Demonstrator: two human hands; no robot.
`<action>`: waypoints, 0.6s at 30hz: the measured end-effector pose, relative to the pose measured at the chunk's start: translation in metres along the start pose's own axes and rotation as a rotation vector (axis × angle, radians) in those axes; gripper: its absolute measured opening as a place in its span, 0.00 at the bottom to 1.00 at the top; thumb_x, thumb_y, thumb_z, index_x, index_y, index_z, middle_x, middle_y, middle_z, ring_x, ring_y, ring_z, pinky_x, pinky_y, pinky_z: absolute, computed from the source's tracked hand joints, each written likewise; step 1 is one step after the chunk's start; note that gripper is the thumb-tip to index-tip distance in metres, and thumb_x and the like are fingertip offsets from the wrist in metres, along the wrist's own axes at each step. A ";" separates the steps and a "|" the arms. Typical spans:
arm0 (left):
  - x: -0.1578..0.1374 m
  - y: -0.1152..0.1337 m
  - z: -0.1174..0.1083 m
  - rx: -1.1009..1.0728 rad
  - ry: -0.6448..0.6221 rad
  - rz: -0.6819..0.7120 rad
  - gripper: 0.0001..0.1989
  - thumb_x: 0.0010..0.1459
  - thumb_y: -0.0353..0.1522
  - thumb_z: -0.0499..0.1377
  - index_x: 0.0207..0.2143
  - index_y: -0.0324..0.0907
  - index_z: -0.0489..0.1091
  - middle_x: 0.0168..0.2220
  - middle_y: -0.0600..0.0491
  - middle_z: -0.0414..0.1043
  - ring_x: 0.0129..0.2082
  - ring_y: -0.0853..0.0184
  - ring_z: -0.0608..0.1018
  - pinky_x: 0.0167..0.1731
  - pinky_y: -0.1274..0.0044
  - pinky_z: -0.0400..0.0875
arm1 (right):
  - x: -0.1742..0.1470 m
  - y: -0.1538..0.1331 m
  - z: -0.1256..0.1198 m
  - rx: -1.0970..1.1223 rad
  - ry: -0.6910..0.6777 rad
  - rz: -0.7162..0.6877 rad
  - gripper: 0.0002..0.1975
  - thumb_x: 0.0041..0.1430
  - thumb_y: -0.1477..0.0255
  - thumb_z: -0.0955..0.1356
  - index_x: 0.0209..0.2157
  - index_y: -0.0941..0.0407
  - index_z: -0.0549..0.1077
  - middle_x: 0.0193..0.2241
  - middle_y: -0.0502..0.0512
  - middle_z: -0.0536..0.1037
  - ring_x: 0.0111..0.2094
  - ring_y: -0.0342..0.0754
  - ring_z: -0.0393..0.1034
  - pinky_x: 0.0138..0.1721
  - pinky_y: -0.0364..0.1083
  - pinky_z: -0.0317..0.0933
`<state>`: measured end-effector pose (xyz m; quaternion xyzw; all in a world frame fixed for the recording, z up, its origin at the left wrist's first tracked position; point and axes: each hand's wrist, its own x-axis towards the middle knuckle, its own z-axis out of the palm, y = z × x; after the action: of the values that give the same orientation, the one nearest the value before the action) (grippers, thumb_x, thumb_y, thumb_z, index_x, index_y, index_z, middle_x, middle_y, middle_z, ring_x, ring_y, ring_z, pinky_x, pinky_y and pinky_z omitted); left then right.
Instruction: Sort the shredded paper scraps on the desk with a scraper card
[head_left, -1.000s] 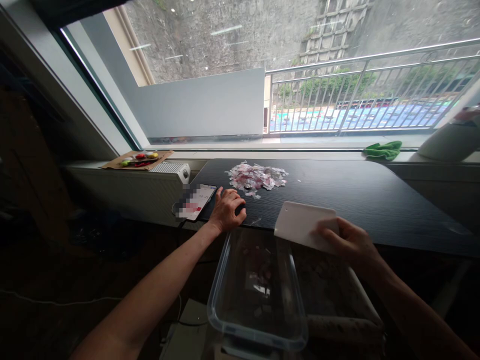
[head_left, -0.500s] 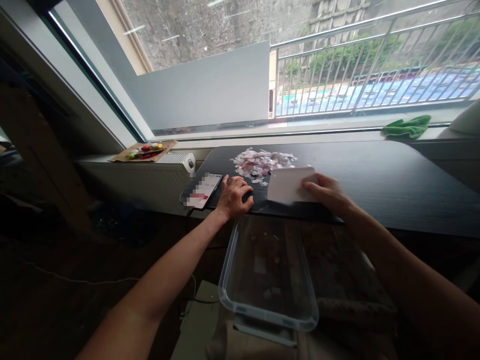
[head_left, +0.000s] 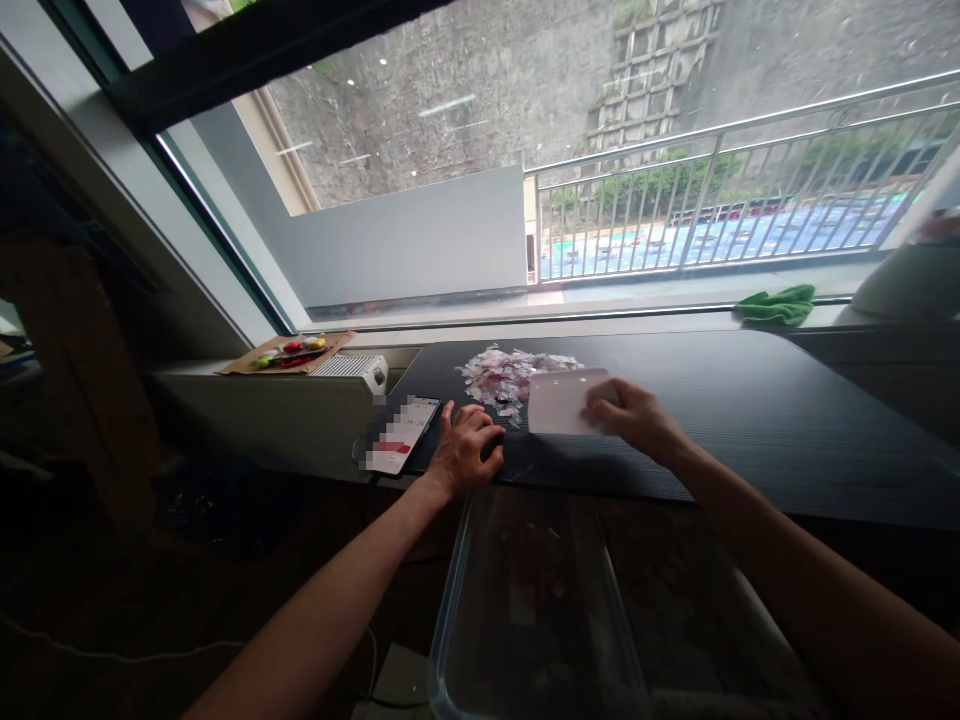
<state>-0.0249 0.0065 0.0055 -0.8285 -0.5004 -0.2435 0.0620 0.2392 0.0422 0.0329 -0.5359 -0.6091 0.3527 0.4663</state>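
right hand gripping right end of white card, fingers closed; card at near right side of paper scrap pile on black table, can't tell if touching; left hand half-curled at table's near edge, nothing seen in it, phone just beside, clear bin below edge

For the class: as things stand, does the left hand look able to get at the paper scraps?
Probably yes: the left hand is close to the paper scraps, with nothing visible between. The right hand holds a white flat piece before their right side only.
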 end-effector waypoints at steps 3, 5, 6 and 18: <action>0.005 0.000 -0.004 -0.012 -0.025 0.014 0.10 0.53 0.34 0.58 0.37 0.47 0.75 0.38 0.52 0.74 0.51 0.57 0.69 0.62 0.50 0.41 | -0.004 -0.007 -0.009 -0.027 0.029 0.002 0.09 0.43 0.67 0.69 0.28 0.57 0.73 0.22 0.50 0.74 0.23 0.44 0.66 0.22 0.42 0.60; 0.009 -0.002 -0.004 -0.021 -0.036 0.012 0.08 0.52 0.34 0.58 0.35 0.46 0.75 0.36 0.53 0.74 0.51 0.58 0.69 0.62 0.50 0.40 | -0.001 -0.008 -0.007 -0.004 0.041 -0.007 0.10 0.43 0.66 0.69 0.28 0.57 0.73 0.22 0.50 0.74 0.23 0.44 0.67 0.22 0.42 0.61; 0.010 -0.003 -0.004 -0.026 -0.035 0.004 0.07 0.52 0.33 0.58 0.34 0.46 0.75 0.36 0.53 0.74 0.50 0.58 0.70 0.62 0.50 0.40 | 0.002 -0.008 -0.003 0.027 0.038 -0.008 0.10 0.43 0.66 0.69 0.29 0.57 0.73 0.23 0.51 0.74 0.24 0.45 0.68 0.23 0.43 0.62; -0.001 0.003 0.004 -0.011 0.099 -0.040 0.06 0.53 0.32 0.57 0.33 0.45 0.73 0.36 0.52 0.73 0.49 0.58 0.71 0.62 0.52 0.46 | 0.001 0.002 0.000 0.011 -0.015 0.006 0.09 0.44 0.67 0.69 0.29 0.56 0.73 0.24 0.51 0.76 0.25 0.46 0.71 0.27 0.45 0.65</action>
<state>-0.0212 0.0058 0.0022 -0.8057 -0.5116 -0.2882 0.0772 0.2399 0.0434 0.0313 -0.5324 -0.6091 0.3615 0.4635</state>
